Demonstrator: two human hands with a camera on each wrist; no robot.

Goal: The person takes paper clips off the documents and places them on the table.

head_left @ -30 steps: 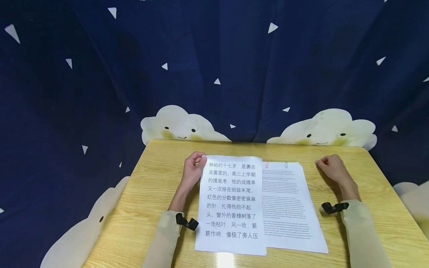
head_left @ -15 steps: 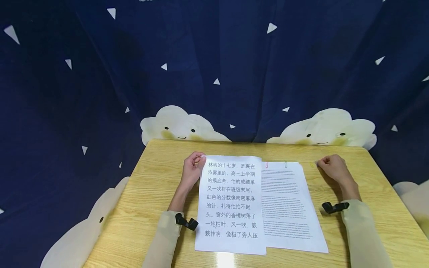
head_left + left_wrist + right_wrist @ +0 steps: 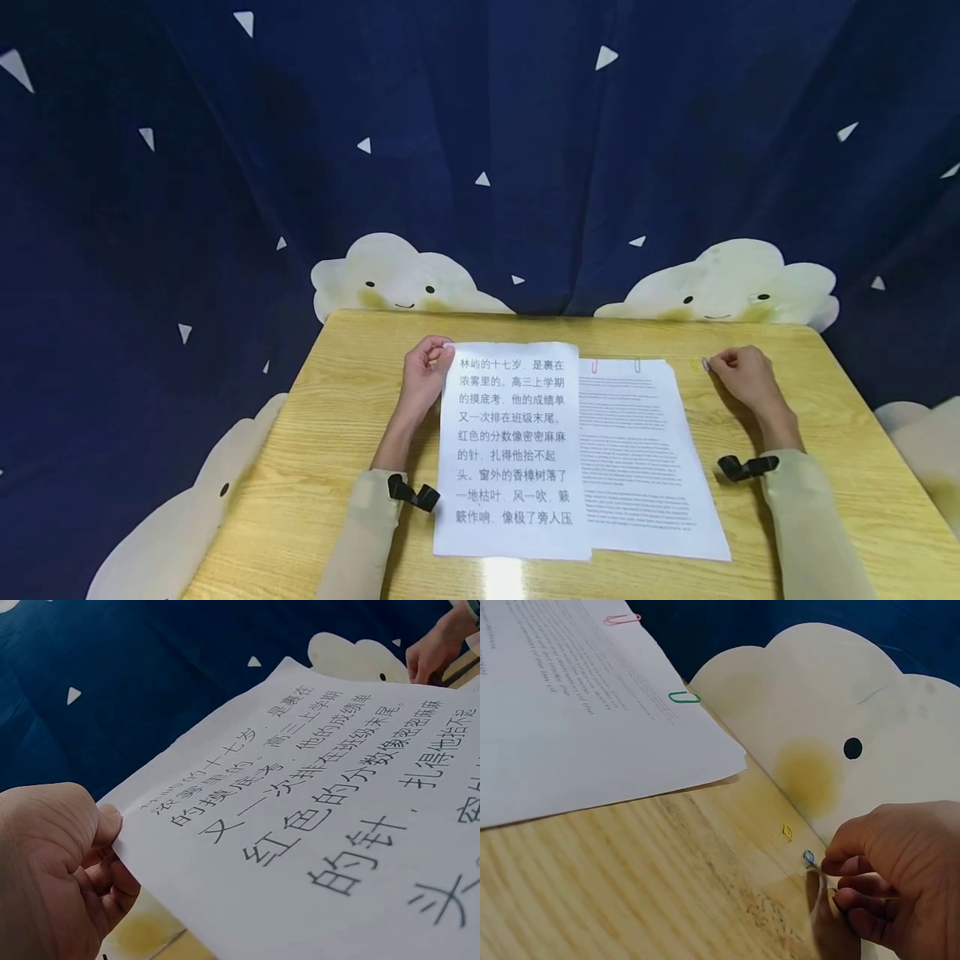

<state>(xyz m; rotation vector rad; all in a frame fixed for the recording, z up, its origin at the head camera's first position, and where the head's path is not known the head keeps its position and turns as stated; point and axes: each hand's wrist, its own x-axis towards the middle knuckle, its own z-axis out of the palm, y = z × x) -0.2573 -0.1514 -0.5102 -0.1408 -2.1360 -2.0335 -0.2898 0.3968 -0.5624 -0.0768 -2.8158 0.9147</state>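
My left hand (image 3: 424, 375) pinches the top left corner of a white sheet with large Chinese print (image 3: 510, 450). In the left wrist view the thumb lies on top of this corner, which is lifted. The sheet overlaps a page of small print (image 3: 637, 467), whose top edge carries a red paper clip (image 3: 622, 620) and a green paper clip (image 3: 684, 697). My right hand (image 3: 746, 379) has curled fingers and holds a small blue paper clip (image 3: 808, 857) at its fingertips. A yellow paper clip (image 3: 787, 832) lies on the table just beside it.
The wooden table (image 3: 337, 517) ends at a dark blue curtain (image 3: 525, 150) with white triangles and cloud shapes. A black wrist camera (image 3: 414, 493) sits on the left sleeve, another camera (image 3: 747, 467) on the right.
The left hand and the large-print sheet have shifted slightly left. At the right fingertips the blue clip shows more plainly; the right hand stays nearly in place. The head view has shifted a little.
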